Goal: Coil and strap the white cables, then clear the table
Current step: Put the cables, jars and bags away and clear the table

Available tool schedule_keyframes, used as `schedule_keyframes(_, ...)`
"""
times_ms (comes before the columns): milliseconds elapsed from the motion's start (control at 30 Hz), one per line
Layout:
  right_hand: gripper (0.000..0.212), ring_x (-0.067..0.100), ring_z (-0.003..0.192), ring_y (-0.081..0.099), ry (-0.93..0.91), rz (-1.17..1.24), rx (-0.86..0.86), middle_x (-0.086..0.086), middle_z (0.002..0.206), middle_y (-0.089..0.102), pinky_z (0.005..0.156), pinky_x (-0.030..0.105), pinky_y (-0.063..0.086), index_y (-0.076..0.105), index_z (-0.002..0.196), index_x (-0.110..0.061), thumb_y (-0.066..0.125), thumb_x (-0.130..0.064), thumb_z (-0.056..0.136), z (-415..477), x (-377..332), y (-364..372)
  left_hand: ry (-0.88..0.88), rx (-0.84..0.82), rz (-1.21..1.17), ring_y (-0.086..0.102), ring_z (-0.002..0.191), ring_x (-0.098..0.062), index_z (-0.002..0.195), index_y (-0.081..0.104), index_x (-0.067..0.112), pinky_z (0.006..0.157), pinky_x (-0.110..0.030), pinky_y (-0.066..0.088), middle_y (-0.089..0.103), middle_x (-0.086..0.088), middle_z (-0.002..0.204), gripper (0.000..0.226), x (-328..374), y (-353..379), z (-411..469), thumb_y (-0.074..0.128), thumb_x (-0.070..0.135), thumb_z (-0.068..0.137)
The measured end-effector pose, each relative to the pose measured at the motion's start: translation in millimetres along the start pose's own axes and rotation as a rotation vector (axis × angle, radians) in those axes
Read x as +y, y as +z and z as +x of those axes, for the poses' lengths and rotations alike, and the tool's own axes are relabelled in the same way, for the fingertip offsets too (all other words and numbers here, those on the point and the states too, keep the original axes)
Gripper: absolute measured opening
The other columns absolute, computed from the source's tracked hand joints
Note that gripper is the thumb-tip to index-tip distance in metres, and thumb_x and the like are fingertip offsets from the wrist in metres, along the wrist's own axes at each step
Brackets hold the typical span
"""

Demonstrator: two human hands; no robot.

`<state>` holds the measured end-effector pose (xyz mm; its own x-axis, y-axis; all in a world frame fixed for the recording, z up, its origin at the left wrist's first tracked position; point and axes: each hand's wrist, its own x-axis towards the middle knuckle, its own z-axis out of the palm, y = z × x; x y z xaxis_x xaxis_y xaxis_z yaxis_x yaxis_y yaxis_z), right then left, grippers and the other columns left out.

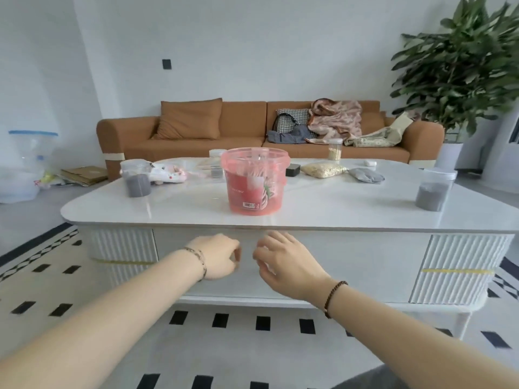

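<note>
A white coffee table (323, 211) stands in front of me. Near its front edge sits a translucent pink bucket (255, 181) with white contents that I cannot make out clearly. My left hand (217, 255) and my right hand (283, 261) hang close together below the tabletop, in front of the table's drawer face. Their fingers are loosely curled toward each other and hold nothing that I can see. No loose white cable shows on the tabletop.
On the table stand clear jars of grey grains (136, 179) (434, 192), a small jar (216, 164), a jar of pale grains (335, 149), a bag of grains (323, 169), a grey pouch (365, 175), a black box (293, 169) and a white toy (168, 174). An orange sofa (196, 141) lies behind.
</note>
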<state>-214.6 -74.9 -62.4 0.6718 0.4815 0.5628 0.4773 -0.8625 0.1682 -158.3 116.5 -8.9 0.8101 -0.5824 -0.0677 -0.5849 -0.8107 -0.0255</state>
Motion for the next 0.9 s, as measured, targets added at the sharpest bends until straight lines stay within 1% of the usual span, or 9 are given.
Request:
schedule_keyframes(67, 0.015, 0.021, 0.078, 0.051, -0.025, -0.041, -0.036, -0.002, 0.083, 0.057, 0.068, 0.031, 0.044, 0.064, 0.089, -0.018, 0.051, -0.022, 0.083, -16, -3, 21, 0.042, 0.034, -0.098, 0.056, 0.114, -0.017, 0.120, 0.056, 0.033, 0.091, -0.032, 0.045, 0.058, 0.009, 0.125, 0.027, 13, 34, 10, 0.050, 0.035, 0.094)
schedule_keyframes(133, 0.020, 0.021, 0.078, 0.056, 0.124, -0.064, -0.129, -0.002, 0.084, 0.058, 0.068, 0.030, 0.046, 0.064, 0.099, -0.018, 0.055, -0.022, 0.082, -23, -4, 39, 0.071, 0.159, -0.054, 0.047, 0.126, -0.015, 0.130, 0.051, 0.031, 0.101, -0.036, 0.038, 0.051, 0.010, 0.132, 0.036, 20, 56, 17, 0.050, 0.033, 0.095)
schedule_keyframes(233, 0.028, 0.023, 0.092, 0.060, 0.421, -0.045, -0.313, 0.000, 0.102, 0.063, 0.089, 0.031, 0.041, 0.051, 0.116, -0.015, 0.049, -0.027, 0.091, -29, 9, 57, 0.054, 0.407, -0.043, 0.043, 0.129, -0.014, 0.134, 0.051, 0.031, 0.105, -0.035, 0.033, 0.048, 0.012, 0.134, 0.040, 19, 71, 26, 0.053, 0.032, 0.095)
schedule_keyframes(333, 0.038, 0.022, 0.096, 0.061, 0.516, -0.004, -0.362, -0.002, 0.108, 0.067, 0.099, 0.029, 0.036, 0.056, 0.117, -0.014, 0.050, -0.041, 0.090, -30, 14, 63, 0.087, 0.569, -0.080, 0.050, 0.123, -0.018, 0.128, 0.058, 0.027, 0.100, -0.038, 0.039, 0.053, 0.008, 0.129, 0.042, 16, 76, 30, 0.063, 0.028, 0.087)
schedule_keyframes(467, 0.052, 0.024, 0.091, 0.062, 0.594, 0.102, -0.477, 0.000, 0.100, 0.068, 0.080, 0.031, 0.048, 0.065, 0.104, -0.013, 0.053, -0.059, 0.082, -14, 13, 48, 0.112, 0.688, -0.115, 0.050, 0.119, -0.020, 0.133, 0.056, 0.025, 0.099, -0.039, 0.042, 0.053, 0.006, 0.127, 0.052, 13, 78, 33, 0.067, 0.024, 0.082)
schedule_keyframes(567, 0.047, 0.024, 0.085, 0.062, 0.514, 0.062, -0.586, -0.001, 0.090, 0.065, 0.070, 0.030, 0.049, 0.066, 0.089, -0.016, 0.053, -0.060, 0.082, 0, 10, 15, 0.121, 0.754, -0.115, 0.048, 0.117, -0.020, 0.138, 0.052, 0.025, 0.102, -0.037, 0.038, 0.053, 0.006, 0.127, 0.056, 13, 78, 32, 0.065, 0.022, 0.084)
schedule_keyframes(633, 0.041, 0.022, 0.081, 0.063, 0.479, 0.027, -0.485, -0.003, 0.082, 0.068, 0.069, 0.030, 0.050, 0.069, 0.081, -0.019, 0.052, -0.057, 0.084, 7, 9, -10, 0.110, 0.775, -0.109, 0.049, 0.118, -0.021, 0.137, 0.054, 0.024, 0.103, -0.037, 0.035, 0.055, 0.005, 0.126, 0.053, 14, 81, 32, 0.064, 0.026, 0.085)
schedule_keyframes(800, 0.034, 0.024, 0.074, 0.063, 0.563, -0.007, 0.003, -0.005, 0.076, 0.070, 0.067, 0.032, 0.051, 0.066, 0.079, -0.021, 0.047, -0.045, 0.093, 14, 31, -50, -0.019, 0.779, -0.159, 0.052, 0.104, -0.025, 0.113, 0.064, 0.021, 0.092, -0.041, 0.043, 0.059, 0.002, 0.108, 0.042, 29, 78, 36, 0.043, 0.048, 0.090)
schedule_keyframes(900, 0.037, 0.023, 0.073, 0.057, 0.611, 0.009, -0.012, -0.002, 0.072, 0.063, 0.063, 0.034, 0.047, 0.060, 0.072, -0.016, 0.047, -0.041, 0.096, -3, 54, -38, -0.025, 0.836, -0.143, 0.051, 0.097, -0.030, 0.109, 0.064, 0.013, 0.090, -0.043, 0.045, 0.059, -0.004, 0.101, 0.039, 38, 83, 29, 0.045, 0.043, 0.094)
